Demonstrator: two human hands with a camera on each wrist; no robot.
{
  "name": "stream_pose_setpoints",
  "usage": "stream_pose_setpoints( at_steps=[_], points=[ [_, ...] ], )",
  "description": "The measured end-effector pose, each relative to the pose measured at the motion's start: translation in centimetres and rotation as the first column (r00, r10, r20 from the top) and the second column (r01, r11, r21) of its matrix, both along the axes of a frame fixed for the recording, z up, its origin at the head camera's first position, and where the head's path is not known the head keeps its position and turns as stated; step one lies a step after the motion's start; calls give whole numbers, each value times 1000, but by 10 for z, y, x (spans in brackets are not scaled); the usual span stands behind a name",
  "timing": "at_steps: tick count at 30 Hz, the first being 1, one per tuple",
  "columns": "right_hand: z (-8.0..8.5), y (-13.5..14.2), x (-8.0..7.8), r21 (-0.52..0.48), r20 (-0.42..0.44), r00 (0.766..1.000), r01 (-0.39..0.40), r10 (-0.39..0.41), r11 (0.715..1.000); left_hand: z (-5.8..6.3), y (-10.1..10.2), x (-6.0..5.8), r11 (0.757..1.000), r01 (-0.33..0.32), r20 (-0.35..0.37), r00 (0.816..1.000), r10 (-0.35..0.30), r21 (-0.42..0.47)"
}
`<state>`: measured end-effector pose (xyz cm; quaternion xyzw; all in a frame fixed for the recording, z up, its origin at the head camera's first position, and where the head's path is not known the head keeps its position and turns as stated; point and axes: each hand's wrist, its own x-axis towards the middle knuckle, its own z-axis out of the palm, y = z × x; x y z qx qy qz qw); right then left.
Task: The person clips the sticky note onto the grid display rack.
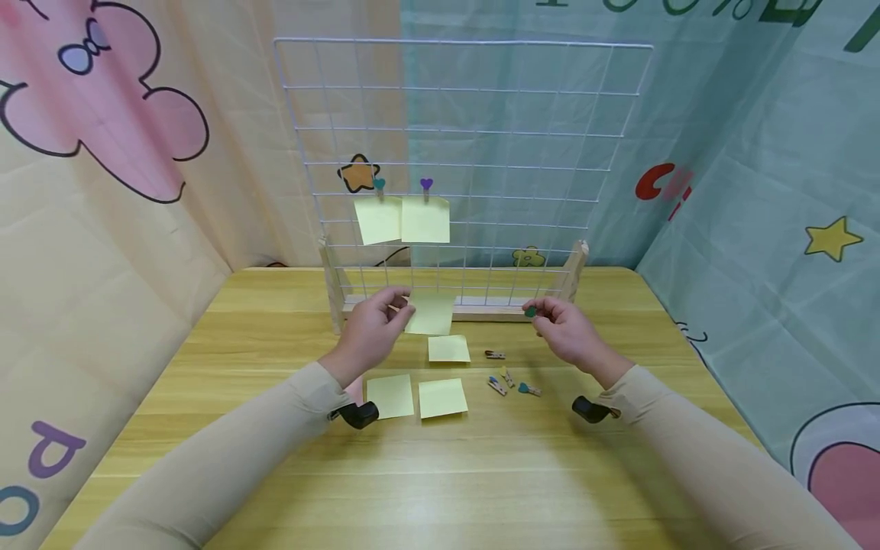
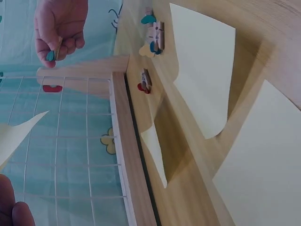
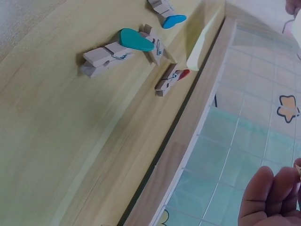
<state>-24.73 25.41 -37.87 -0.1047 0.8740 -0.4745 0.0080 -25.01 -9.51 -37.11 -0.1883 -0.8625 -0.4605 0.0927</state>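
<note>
In the head view my left hand point(image 1: 369, 330) pinches a pale yellow sticky note point(image 1: 431, 315) by its left edge, in front of the lower part of a white wire grid point(image 1: 474, 131). To the right, my right hand point(image 1: 569, 330) holds a small wooden clothespin with a green heart point(image 1: 530, 312) between thumb and fingers. The left wrist view shows that clothespin point(image 2: 51, 55) upright in the fingers. Two yellow notes point(image 1: 425, 220) hang side by side on the grid, under a teal-heart clothespin point(image 1: 380, 186) and a purple-heart clothespin point(image 1: 427, 186).
Several yellow notes point(image 1: 443, 399) lie on the wooden table point(image 1: 440, 473), with a pink note point(image 1: 354, 389) partly behind the left wrist. Right of them lie several clothespins point(image 1: 529, 389), one red-tipped point(image 3: 170, 80). Wooden feet point(image 1: 576, 272) support the grid; printed curtains point(image 1: 749, 229) surround the table.
</note>
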Motion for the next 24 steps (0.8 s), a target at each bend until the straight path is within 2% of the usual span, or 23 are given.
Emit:
stream_pose_setpoints(
  at_steps=[6, 12, 18, 24],
  points=[
    [6, -2, -3, 35, -45, 999, 7, -5, 999, 11, 9, -9, 999, 12, -35, 999, -11, 38],
    [24, -7, -7, 42, -102, 995, 16, -12, 999, 26, 21, -17, 995, 32, -76, 997, -25, 91],
    [44, -12, -9, 14, -109, 993, 50, -48, 999, 42, 30, -27, 992, 37, -127, 992, -21, 123],
    [62, -17, -12, 4, -173, 982, 82, -80, 997, 53, 38, -37, 988, 27, -124, 992, -8, 153]
  ],
)
